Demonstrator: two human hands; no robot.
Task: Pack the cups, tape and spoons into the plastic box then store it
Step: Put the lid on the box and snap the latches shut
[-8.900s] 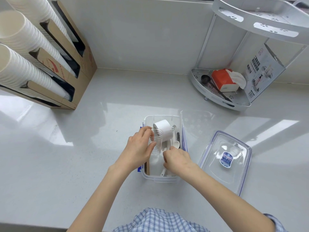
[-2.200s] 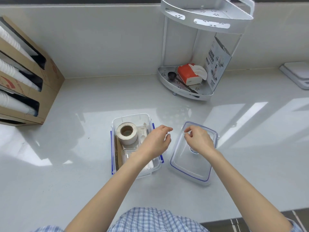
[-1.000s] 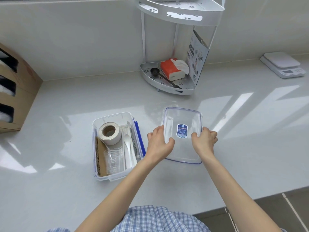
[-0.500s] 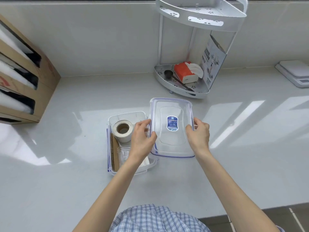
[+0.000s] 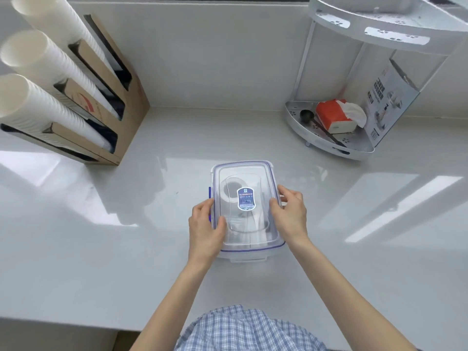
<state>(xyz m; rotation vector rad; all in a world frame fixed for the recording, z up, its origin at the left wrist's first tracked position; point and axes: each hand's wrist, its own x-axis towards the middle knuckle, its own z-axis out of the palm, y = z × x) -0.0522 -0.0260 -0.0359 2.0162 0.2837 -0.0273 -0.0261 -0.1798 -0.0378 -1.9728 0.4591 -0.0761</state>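
Change: the lid (image 5: 244,198), held to the right of the plastic box (image 5: 247,255) half a second ago, now sits on top of it, covering the tape (image 5: 231,190), which shows dimly through the clear plastic.
Meaning: packing looks done; the side clips likely still need latching before storing.
Left hand (image 5: 206,226): clasps the lid's left edge, thumb on top.
Right hand (image 5: 288,214): clasps the right edge, fingers curled over the rim.
Box: centre of the white counter (image 5: 101,249), near the person.
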